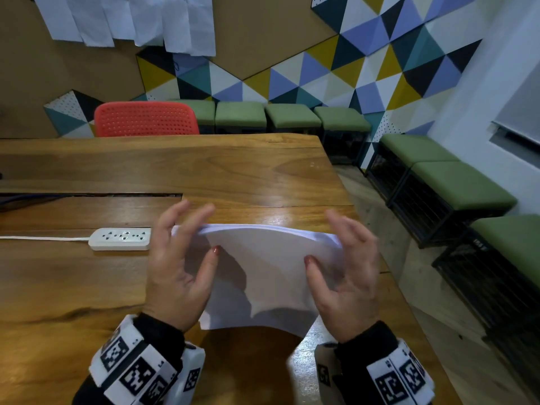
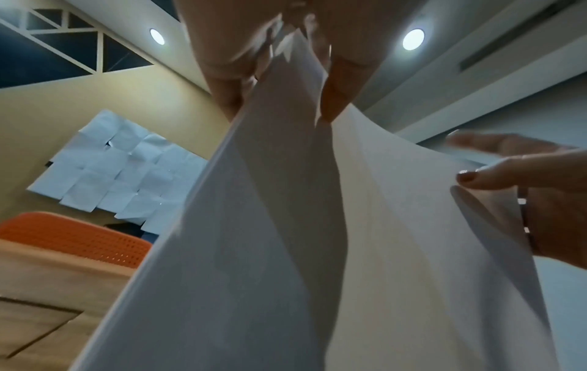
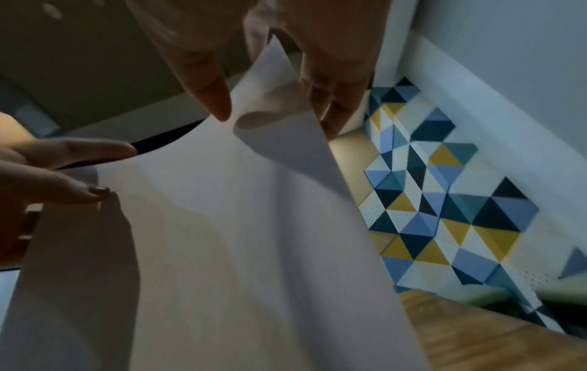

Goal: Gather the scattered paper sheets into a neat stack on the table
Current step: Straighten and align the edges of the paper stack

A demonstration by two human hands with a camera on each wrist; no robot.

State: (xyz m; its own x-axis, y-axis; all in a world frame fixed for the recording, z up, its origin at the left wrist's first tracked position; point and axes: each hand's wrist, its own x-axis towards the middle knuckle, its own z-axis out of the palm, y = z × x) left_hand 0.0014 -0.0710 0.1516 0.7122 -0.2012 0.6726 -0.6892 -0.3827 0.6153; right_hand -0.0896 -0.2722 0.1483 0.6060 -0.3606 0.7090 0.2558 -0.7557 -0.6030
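Note:
A stack of white paper sheets [image 1: 263, 273] stands on edge, bowed toward me, over the wooden table [image 1: 233, 171]. My left hand [image 1: 201, 228] pinches its left side, thumb in front and fingers behind. My right hand [image 1: 336, 244] pinches the right side the same way. In the left wrist view the sheets [image 2: 286, 226] run up between the thumb and fingers of the left hand [image 2: 286, 75], and the right hand [image 2: 540, 188] shows at the far edge. The right wrist view has the paper [image 3: 222, 226] held in the right hand [image 3: 270, 100]. Whether the lower edge touches the table is unclear.
A white power strip [image 1: 119, 238] with its cable lies left of my left hand. A red chair [image 1: 146, 119] stands behind the table, with green stools [image 1: 292, 115] along the wall. The table's right edge runs close by my right wrist. More sheets [image 1: 131, 21] hang on the wall.

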